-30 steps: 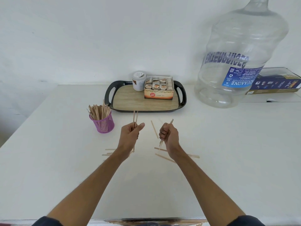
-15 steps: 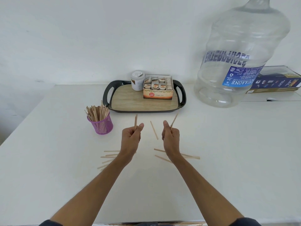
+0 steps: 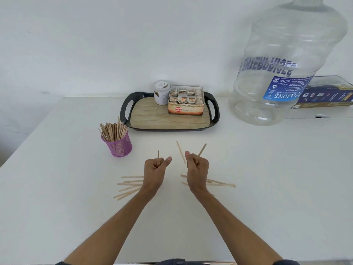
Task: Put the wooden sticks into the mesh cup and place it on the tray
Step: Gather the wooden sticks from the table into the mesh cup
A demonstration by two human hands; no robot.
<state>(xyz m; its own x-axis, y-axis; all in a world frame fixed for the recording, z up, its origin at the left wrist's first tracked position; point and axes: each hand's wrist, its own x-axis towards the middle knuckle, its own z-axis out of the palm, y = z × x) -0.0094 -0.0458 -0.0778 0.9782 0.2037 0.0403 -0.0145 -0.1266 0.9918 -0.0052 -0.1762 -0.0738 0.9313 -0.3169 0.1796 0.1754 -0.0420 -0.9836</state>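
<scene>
A purple mesh cup (image 3: 119,145) full of wooden sticks stands on the white table, left of centre and in front of the tray (image 3: 150,116). My left hand (image 3: 155,170) grips a wooden stick (image 3: 158,154) that pokes up from the fist. My right hand (image 3: 196,169) grips another stick (image 3: 202,149) slanting up to the right. One loose stick (image 3: 180,151) lies between the hands. Several loose sticks (image 3: 129,186) lie fanned out left of my left wrist, and more sticks (image 3: 219,183) lie right of my right wrist.
The black tray with a wood-look floor holds a white jar (image 3: 162,92) and an open tea-bag box (image 3: 186,101) at its back. A large clear water bottle (image 3: 282,69) stands at the right, with a flat blue box (image 3: 328,96) behind it.
Both hands have drawn back toward me and lowered a little, each still gripping its stick. The sticks poke out less above the fists. The cup and tray have not moved.
</scene>
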